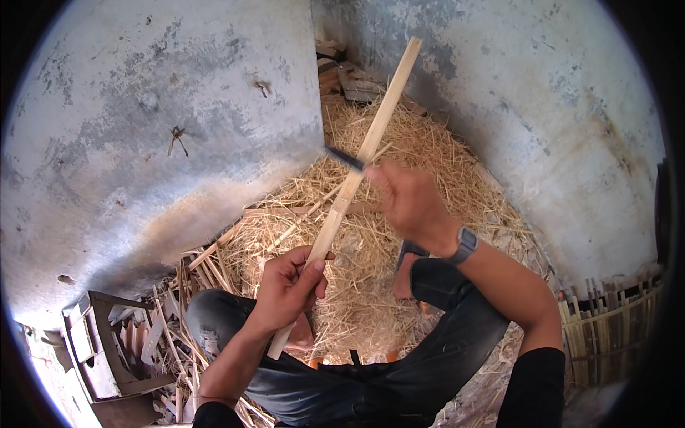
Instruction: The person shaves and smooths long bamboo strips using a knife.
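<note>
A long, pale strip of bamboo or wood (384, 107) slants up and away from my lap. My left hand (287, 287) is closed around its lower part, with the thumb on top and the bottom end sticking out below the palm. My right hand (412, 202) is closed on a knife, its grip hidden in the fist. The knife's dark blade (344, 158) points left and lies across the strip near its middle; it is slightly blurred. Whether the edge touches the wood, I cannot tell.
Straw-like shavings (428, 160) heap up between two worn plaster walls (235, 107) that narrow toward the back. Thin sticks (214, 265) and a broken wooden frame (107, 349) lie at lower left. Upright slats (610, 324) stand at lower right. My bent legs (457, 342) flank the work.
</note>
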The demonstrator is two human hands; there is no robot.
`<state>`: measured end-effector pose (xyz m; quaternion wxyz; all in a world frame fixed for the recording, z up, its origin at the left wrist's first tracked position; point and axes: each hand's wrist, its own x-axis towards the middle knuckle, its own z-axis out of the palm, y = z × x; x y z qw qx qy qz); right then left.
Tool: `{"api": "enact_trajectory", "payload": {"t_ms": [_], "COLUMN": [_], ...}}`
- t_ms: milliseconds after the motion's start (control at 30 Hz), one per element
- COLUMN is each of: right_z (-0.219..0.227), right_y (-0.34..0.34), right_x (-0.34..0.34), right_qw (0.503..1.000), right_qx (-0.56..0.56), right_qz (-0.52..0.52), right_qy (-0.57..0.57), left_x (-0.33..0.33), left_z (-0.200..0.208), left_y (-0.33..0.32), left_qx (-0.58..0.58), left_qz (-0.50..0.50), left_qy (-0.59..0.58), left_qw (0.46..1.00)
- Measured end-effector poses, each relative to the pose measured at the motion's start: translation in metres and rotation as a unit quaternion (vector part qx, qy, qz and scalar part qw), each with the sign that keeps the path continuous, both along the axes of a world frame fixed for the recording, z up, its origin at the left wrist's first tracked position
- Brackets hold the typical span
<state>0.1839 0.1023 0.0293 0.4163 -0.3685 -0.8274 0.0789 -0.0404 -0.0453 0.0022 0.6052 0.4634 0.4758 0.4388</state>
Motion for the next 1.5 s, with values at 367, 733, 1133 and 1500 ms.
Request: {"api": "enact_trajectory", "payload": {"t_ms": [367,733,1133,1500], "right_z": [-0.008,0.009,-0.002,-0.021], "right_y": [-0.020,-0.025,-0.027,-0.035], "right_x": [-0.011,-0.009,-0.006,-0.014], "right_qw": [0.998,0.991,0.994,0.981], "right_qx": [-0.034,-0.126,-0.085,-0.101], "right_qz": [0.048,0.044,0.030,0.164], "right_qy": [-0.026,0.031,-0.066,0.011], "left_x": [0.003,-0.008,-0.011,-0.004], "left_z": [0.000,-0.001,-0.003,-0.006], "left_y": [0.006,0.008,0.017,0.016], "left_qx": [0.005,-0.091,-0.208,-0.166], "left_qz": [0.021,-0.042,-0.080,-0.070], "left_qy": [-0.018,-0.186,-0.336,-0.227], "left_qw": [1.000,0.977,0.915,0.957]}}
